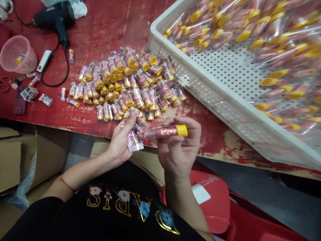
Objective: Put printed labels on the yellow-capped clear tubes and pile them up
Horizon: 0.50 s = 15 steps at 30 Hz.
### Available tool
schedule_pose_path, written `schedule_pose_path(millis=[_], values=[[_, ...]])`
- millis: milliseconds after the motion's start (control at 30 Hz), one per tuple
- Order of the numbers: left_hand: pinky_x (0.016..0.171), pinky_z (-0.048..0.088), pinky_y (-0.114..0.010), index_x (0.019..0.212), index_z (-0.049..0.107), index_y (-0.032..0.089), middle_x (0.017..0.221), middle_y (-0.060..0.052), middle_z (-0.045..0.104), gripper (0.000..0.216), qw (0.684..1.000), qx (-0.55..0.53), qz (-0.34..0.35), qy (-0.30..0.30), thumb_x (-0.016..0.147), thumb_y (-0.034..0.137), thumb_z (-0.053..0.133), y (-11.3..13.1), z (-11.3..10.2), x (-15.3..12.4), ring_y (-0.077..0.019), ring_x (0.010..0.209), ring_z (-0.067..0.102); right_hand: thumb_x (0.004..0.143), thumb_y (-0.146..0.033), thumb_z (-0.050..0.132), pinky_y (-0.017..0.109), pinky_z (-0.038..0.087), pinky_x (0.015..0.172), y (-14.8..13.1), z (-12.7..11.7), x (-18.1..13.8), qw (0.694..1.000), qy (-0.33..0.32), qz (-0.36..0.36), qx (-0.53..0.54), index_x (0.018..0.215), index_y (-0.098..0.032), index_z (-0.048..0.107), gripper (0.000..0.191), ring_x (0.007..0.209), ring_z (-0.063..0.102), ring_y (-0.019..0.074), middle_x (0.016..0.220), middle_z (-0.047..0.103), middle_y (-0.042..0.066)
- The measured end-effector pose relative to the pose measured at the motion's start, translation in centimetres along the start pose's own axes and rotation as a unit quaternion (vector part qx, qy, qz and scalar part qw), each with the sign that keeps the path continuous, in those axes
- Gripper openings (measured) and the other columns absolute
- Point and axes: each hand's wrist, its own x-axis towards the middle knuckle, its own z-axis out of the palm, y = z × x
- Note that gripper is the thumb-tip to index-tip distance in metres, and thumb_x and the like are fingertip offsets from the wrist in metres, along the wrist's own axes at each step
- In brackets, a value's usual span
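Note:
Fingers of my right hand [179, 147] are closed round a clear plastic tube [167, 131] with a yellow cap and a red printed label. It lies nearly level, cap to the right. My left hand [121, 139] pinches a small printed plastic wrapper sleeve [135, 141], which hangs below the thumb beside the tube's clear end. Whether tube and sleeve touch, I cannot tell. Just beyond my hands, a pile of small wrapped tubes [125, 83] with yellow caps and purple labels lies on the red table [112, 20].
A white perforated crate [220, 63] at the right holds many larger yellow-capped tubes. On the left are a black heat gun [56, 16] with its cord, a pink basket [18, 53], a purple phone [20, 100] and red scissors [4, 83]. Cardboard boxes [47, 157] stand below the table edge.

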Motion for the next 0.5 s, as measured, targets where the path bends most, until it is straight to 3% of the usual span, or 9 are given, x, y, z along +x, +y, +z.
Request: schedule_pose_path(millis=[200, 300, 500], values=[[0.049, 0.044, -0.023, 0.090, 0.070, 0.018, 0.079, -0.002, 0.067, 0.028, 0.999, 0.009, -0.031, 0.027, 0.074, 0.037, 0.083, -0.2, -0.4, -0.4, -0.0097, 0.058, 0.056, 0.090, -0.036, 0.066, 0.027, 0.057, 0.065, 0.4, -0.5, -0.4, 0.998, 0.041, -0.039, -0.037, 0.115, -0.029, 0.062, 0.026, 0.082, 0.062, 0.0145, 0.107, 0.061, 0.006], [0.047, 0.044, -0.023, 0.085, 0.069, 0.017, 0.073, -0.002, 0.065, 0.030, 0.999, 0.008, -0.034, 0.032, 0.076, 0.043, 0.080, -0.2, -0.7, -0.1, -0.0094, 0.056, 0.056, 0.089, -0.035, 0.067, 0.028, 0.057, 0.064, 0.1, -1.0, -0.5, 0.996, 0.061, -0.032, -0.049, 0.115, -0.028, 0.063, 0.027, 0.088, 0.063, 0.0168, 0.108, 0.061, 0.006], [0.048, 0.047, -0.020, 0.089, 0.070, 0.016, 0.082, -0.001, 0.068, 0.026, 1.000, 0.005, 0.009, 0.020, 0.070, 0.025, 0.085, 0.0, -0.7, 0.5, -0.0076, 0.059, 0.059, 0.088, -0.036, 0.068, 0.028, 0.055, 0.071, 0.5, -1.6, -0.2, 1.000, 0.026, -0.012, -0.010, 0.113, -0.028, 0.066, 0.026, 0.091, 0.065, 0.0166, 0.099, 0.064, 0.005]])
